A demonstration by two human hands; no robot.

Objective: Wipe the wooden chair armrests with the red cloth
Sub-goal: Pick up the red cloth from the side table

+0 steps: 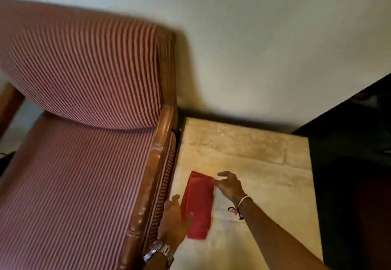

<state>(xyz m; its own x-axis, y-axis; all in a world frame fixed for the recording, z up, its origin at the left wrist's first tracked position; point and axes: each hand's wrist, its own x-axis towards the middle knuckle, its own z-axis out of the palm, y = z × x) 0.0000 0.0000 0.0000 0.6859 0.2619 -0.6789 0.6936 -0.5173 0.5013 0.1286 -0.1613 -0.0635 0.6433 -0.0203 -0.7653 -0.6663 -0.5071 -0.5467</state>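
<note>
A folded red cloth point(199, 204) lies flat on a pale stone-topped side table point(264, 164), close to its left edge. My left hand point(174, 221) rests at the cloth's lower left corner, thumb over its edge, fingers apart. My right hand point(228, 184) hovers at the cloth's upper right corner, fingertips touching or nearly touching it, fingers spread. The chair's right wooden armrest point(152, 176) runs just left of the table. The far armrest point(9, 104) shows only partly at the left edge.
The chair has a red-and-white striped seat point(69, 195) and backrest point(88, 73), set against a pale wall point(254, 37). A dark piece of furniture point(355, 164) stands right of the table. The chair and table sit almost touching.
</note>
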